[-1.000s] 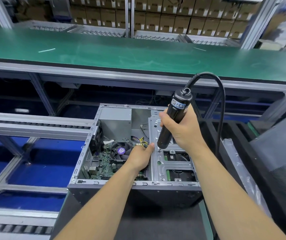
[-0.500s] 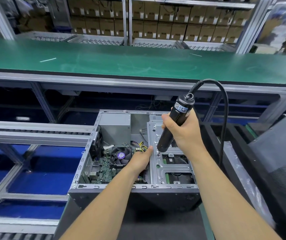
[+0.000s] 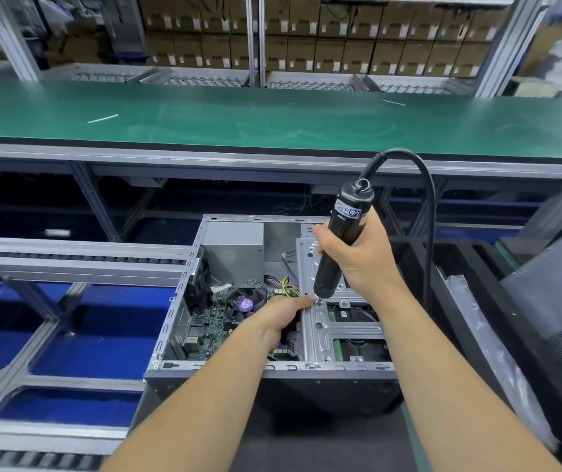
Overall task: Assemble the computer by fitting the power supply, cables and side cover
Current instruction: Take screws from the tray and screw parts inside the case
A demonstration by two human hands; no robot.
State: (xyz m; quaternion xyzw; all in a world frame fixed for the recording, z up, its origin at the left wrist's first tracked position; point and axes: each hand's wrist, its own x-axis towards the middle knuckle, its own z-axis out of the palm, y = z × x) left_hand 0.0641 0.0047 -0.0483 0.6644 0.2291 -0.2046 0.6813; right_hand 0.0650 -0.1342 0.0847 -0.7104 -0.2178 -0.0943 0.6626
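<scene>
An open grey computer case lies on its side in front of me. Inside sit the grey power supply at the back, a motherboard with a round fan, and a silver drive bracket on the right. My right hand grips a black electric screwdriver, held upright with its tip down on the bracket's left edge. My left hand reaches into the case, its fingertips at the screwdriver's tip; whether they pinch a screw is hidden.
The screwdriver's black cord loops up and down to the right. A dark side panel leans at the right beside a plastic bag. A green conveyor runs behind; roller rails lie at the left. Cartons fill the shelves.
The view has shifted slightly. The screwdriver has come down a little, its tip now on the bracket. My left fingertips stay at the tip.
</scene>
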